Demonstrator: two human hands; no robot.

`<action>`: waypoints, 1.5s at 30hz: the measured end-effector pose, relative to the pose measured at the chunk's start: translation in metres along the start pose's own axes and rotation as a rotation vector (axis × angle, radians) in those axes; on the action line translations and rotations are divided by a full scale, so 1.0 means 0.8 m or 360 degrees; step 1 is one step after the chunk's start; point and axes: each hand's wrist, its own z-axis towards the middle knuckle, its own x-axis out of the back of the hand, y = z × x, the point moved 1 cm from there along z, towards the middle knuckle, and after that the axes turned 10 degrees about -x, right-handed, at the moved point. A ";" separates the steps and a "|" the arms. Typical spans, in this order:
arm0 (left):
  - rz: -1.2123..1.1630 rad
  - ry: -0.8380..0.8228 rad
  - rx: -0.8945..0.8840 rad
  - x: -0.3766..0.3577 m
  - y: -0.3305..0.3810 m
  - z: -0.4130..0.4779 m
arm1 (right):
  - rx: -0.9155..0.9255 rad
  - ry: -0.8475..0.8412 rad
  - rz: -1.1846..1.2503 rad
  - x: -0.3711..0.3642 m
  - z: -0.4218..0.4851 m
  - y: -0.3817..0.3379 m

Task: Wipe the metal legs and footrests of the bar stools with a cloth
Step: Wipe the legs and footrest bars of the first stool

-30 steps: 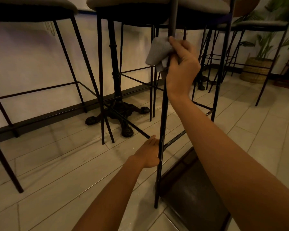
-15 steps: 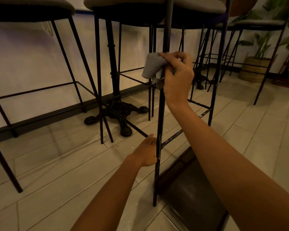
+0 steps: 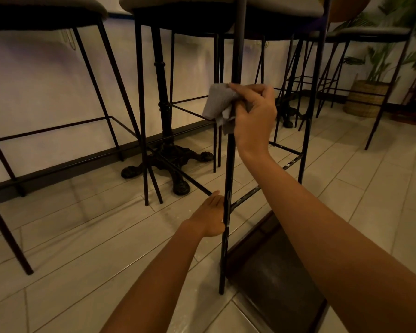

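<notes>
A black metal stool leg (image 3: pixel 228 169) runs from the seat down to the tiled floor in front of me. My right hand (image 3: pixel 255 118) grips a grey cloth (image 3: pixel 219 102) wrapped around that leg at about mid-height. My left hand (image 3: pixel 210 216) holds the same leg lower down, level with the thin footrest bar (image 3: pixel 264 183) that joins it from the right. The fingers of my left hand are hidden behind the leg.
More black-legged bar stools (image 3: pixel 139 111) stand to the left and behind. A cast-iron table base (image 3: pixel 168 159) sits by the white wall. A dark floor mat (image 3: pixel 274 280) lies beside the leg's foot. A woven planter (image 3: pixel 368 97) stands at the back right.
My right hand has slid the cloth down the leg from near the seat to about mid-height. My left hand has kept its hold low on the leg.
</notes>
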 end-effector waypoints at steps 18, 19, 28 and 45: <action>0.0065 -0.0011 -0.0026 -0.006 -0.006 0.002 | -0.0119 0.0003 0.0109 0.012 -0.049 0.037; 0.0069 -0.0011 -0.0024 -0.006 -0.005 0.001 | -0.0111 0.0055 0.0149 0.014 -0.046 0.032; -0.0020 0.0010 -0.0011 -0.004 -0.002 0.000 | -0.0237 -0.0142 0.0222 -0.010 -0.048 0.028; -0.0023 0.0023 -0.0034 -0.011 -0.011 0.005 | -0.0432 -0.0057 0.0392 0.010 -0.076 0.051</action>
